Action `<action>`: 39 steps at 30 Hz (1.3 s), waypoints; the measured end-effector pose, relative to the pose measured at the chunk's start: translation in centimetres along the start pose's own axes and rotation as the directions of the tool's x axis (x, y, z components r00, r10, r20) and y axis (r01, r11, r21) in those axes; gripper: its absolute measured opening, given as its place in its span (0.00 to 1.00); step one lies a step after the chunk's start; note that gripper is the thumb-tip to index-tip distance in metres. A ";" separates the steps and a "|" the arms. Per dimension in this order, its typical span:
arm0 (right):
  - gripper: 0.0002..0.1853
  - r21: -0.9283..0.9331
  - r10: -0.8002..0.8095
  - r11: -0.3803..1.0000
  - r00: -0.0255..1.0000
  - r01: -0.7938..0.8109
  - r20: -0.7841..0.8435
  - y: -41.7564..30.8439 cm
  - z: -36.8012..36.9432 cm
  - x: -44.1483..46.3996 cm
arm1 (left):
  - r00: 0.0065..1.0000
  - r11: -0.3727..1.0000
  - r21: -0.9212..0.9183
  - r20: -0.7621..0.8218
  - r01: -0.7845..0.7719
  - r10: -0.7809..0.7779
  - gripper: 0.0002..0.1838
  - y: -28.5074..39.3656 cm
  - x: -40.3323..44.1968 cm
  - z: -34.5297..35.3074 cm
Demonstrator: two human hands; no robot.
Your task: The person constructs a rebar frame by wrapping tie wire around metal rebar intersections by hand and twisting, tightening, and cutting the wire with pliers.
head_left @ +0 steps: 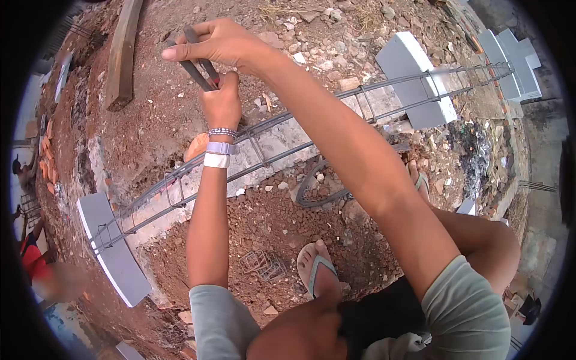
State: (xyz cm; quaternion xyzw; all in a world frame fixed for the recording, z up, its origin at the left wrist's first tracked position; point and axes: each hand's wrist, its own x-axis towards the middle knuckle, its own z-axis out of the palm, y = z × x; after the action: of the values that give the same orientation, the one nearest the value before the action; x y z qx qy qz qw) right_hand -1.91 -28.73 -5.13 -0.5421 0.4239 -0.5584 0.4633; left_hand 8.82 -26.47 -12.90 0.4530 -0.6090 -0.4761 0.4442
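Observation:
A pair of dark-handled pincers (195,67) is held between my two hands, above the reddish soil beyond the rebar cage. My left hand (221,103) is closed around the lower end, hiding the jaws; a small red spot shows by its fingers. My right hand (219,45) reaches across from the right, its thumb and fingers closed about the upper handles, which stand apart. Below my hands runs the long rebar cage (264,163), made of thin bars with square stirrups. Its ends rest on a grey-and-white block (114,249) at left and another block (414,78) at right.
A wooden beam (122,66) lies at upper left. Loose stirrups (263,266) and a coil of wire (318,189) lie near my sandalled feet. More grey blocks (510,63) stand at far right. Other people (36,264) are at the left edge. Rubble covers the ground.

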 end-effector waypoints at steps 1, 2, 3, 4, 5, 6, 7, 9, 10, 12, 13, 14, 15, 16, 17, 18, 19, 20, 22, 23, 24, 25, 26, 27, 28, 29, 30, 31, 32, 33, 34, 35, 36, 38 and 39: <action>0.35 -0.104 -0.079 0.993 0.984 0.063 -0.157 0.1 0.6 -0.6 | 0.985 0.971 0.205 -0.091 -0.123 0.144 0.13 -0.1 -0.4 0.6; 0.34 -0.203 -0.115 0.978 0.913 0.036 -0.392 -0.3 2.5 -1.3 | 0.919 0.871 0.398 -0.140 -0.288 0.368 0.15 -1.1 -0.6 1.5; 0.32 -0.307 -0.180 0.952 0.780 -0.016 -0.599 -1.2 4.3 -2.0 | 0.800 0.708 0.602 -0.181 -0.370 0.572 0.17 -2.1 -0.7 2.4; 0.29 -0.158 -0.108 0.987 0.754 0.006 -0.648 -2.7 4.8 -3.0 | 0.763 0.669 0.641 -0.196 -0.376 0.616 0.17 -2.6 -0.8 2.7; 0.27 -0.023 -0.035 0.999 0.710 0.026 -0.704 -3.4 4.2 -4.0 | 0.794 0.712 0.600 -0.199 -0.365 0.575 0.17 -2.5 -1.4 2.0; 0.23 -0.084 -0.116 0.993 0.811 0.083 -0.573 -2.2 2.8 -3.6 | 0.835 0.771 0.537 -0.203 -0.342 0.512 0.17 -2.6 -1.5 1.4; 0.20 0.008 -0.058 0.998 0.948 0.064 -0.312 -1.4 0.5 -3.3 | 0.874 0.831 0.466 -0.213 -0.302 0.437 0.17 -2.9 -1.4 0.7; 0.19 0.403 0.021 0.908 0.974 -0.113 0.228 -2.6 -2.5 -5.4 | 0.936 0.922 0.324 -0.201 -0.214 0.288 0.17 -3.5 -1.1 -0.4; 0.19 0.367 -0.017 0.929 0.983 -0.052 0.181 -2.7 -3.0 -5.9 | 0.958 0.950 0.263 -0.181 -0.172 0.223 0.17 -3.9 -1.0 -0.6; 0.19 0.231 -0.098 0.969 0.994 0.086 0.042 -2.7 -2.9 -6.1 | 0.983 0.983 0.159 -0.142 -0.090 0.113 0.17 -4.0 -1.1 -0.5; 0.19 0.163 -0.118 0.980 0.993 0.117 -0.002 -2.7 -2.6 -6.1 | 0.988 0.990 0.127 -0.132 -0.058 0.074 0.17 -4.0 -1.3 -0.3; 0.19 0.113 -0.141 0.983 0.989 0.144 -0.034 -2.7 -2.6 -6.1 | 0.993 0.996 0.082 -0.109 -0.034 0.043 0.17 -3.6 -1.9 -0.3; 0.19 0.088 -0.155 0.983 0.986 0.160 -0.060 -2.9 -2.7 -6.2 | 0.993 0.991 0.125 -0.100 -0.051 0.064 0.17 -3.2 -1.5 -0.3; 0.19 0.077 -0.165 0.982 0.983 0.171 -0.080 -2.6 -2.8 -6.2 | 0.993 0.988 0.140 -0.086 -0.073 0.085 0.17 -3.6 -1.7 0.0; 0.19 0.062 -0.176 0.981 0.980 0.182 -0.088 -2.6 -2.9 -6.3 | 0.991 0.983 0.155 -0.078 -0.094 0.107 0.18 -3.6 -1.8 0.3; 0.19 0.047 -0.180 0.982 0.979 0.185 -0.099 -2.5 -3.0 -6.4 | 0.991 0.981 0.162 -0.069 -0.105 0.118 0.18 -3.6 -2.3 0.5; 0.19 0.035 -0.178 0.983 0.978 0.183 -0.107 -2.4 -3.2 -6.5 | 0.991 0.980 0.169 -0.062 -0.106 0.118 0.18 -3.5 -2.3 0.5; 0.19 0.018 -0.180 0.983 0.977 0.184 -0.115 -2.4 -3.3 -6.5 | 0.991 0.979 0.171 -0.054 -0.111 0.122 0.18 -3.5 -2.6 0.8; 0.19 -0.005 -0.195 0.981 0.972 0.196 -0.130 -2.5 -3.7 -6.6 | 0.990 0.975 0.182 -0.036 -0.131 0.139 0.18 -3.2 -2.8 1.2; 0.19 -0.013 -0.199 0.980 0.971 0.199 -0.134 -2.6 -3.8 -6.6 | 0.988 0.972 0.185 -0.028 -0.143 0.150 0.19 -3.1 -2.9 1.4; 0.19 -0.017 -0.206 0.979 0.969 0.205 -0.136 -2.7 -3.8 -6.5 | 0.987 0.970 0.189 -0.019 -0.150 0.157 0.19 -2.9 -2.9 1.5; 0.19 -0.021 -0.210 0.978 0.968 0.209 -0.138 -2.7 -3.6 -6.5 | 0.987 0.969 0.194 -0.015 -0.156 0.162 0.19 -2.9 -3.1 1.5; 0.19 -0.023 -0.209 0.978 0.967 0.208 -0.145 -2.7 -3.6 -6.7 | 0.987 0.967 0.198 -0.008 -0.158 0.163 0.19 -2.9 -3.5 1.5; 0.19 -0.023 -0.217 0.976 0.964 0.216 -0.152 -2.7 -3.6 -6.7 | 0.986 0.965 0.206 0.007 -0.163 0.165 0.19 -2.9 -3.4 1.6; 0.19 -0.024 -0.227 0.974 0.962 0.226 -0.150 -2.8 -3.4 -6.6 | 0.985 0.964 0.204 0.015 -0.172 0.173 0.20 -2.7 -3.7 1.6; 0.19 -0.024 -0.231 0.973 0.962 0.230 -0.145 -3.0 -3.1 -6.3 | 0.984 0.962 0.206 0.019 -0.177 0.177 0.20 -2.5 -4.0 1.6; 0.20 -0.026 -0.236 0.972 0.962 0.235 -0.139 -3.0 -2.8 -6.3 | 0.984 0.962 0.205 0.023 -0.180 0.179 0.20 -2.4 -4.3 1.5; 0.20 -0.028 -0.238 0.971 0.962 0.236 -0.135 -3.2 -2.7 -6.2 | 0.984 0.962 0.205 0.024 -0.179 0.178 0.20 -2.7 -4.3 1.2; 0.20 -0.031 -0.238 0.971 0.962 0.236 -0.137 -3.2 -2.5 -6.2 | 0.983 0.963 0.197 0.038 -0.183 0.179 0.21 -2.4 -4.9 1.6; 0.20 -0.042 -0.245 0.969 0.959 0.242 -0.139 -3.3 -2.3 -5.9 | 0.983 0.963 0.195 0.047 -0.185 0.179 0.21 -2.2 -5.1 1.8; 0.20 -0.040 -0.246 0.969 0.959 0.243 -0.140 -3.4 -2.2 -5.7 | 0.983 0.965 0.188 0.055 -0.185 0.177 0.21 -2.2 -5.4 2.1; 0.20 -0.041 -0.255 0.967 0.957 0.251 -0.140 -3.3 -1.8 -5.5 | 0.982 0.964 0.188 0.060 -0.187 0.179 0.21 -2.0 -5.5 2.0; 0.20 -0.043 -0.257 0.966 0.956 0.254 -0.139 -3.5 -1.5 -5.5 | 0.982 0.964 0.190 0.067 -0.186 0.176 0.22 -2.0 -5.9 2.0; 0.20 -0.033 -0.258 0.966 0.957 0.255 -0.137 -3.4 -0.8 -6.1 | 0.983 0.965 0.188 0.072 -0.182 0.171 0.22 -2.0 -6.3 1.7; 0.20 -0.034 -0.260 0.966 0.956 0.258 -0.137 -3.4 -0.5 -6.2 | 0.984 0.967 0.184 0.077 -0.175 0.163 0.23 -2.1 -6.6 1.7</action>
State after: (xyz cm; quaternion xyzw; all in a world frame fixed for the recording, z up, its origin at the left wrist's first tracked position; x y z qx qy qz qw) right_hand -2.67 -21.99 -3.12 -0.5560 0.3852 -0.6477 0.3507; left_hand 8.73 -20.04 -15.94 0.4249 -0.7014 -0.3896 0.4192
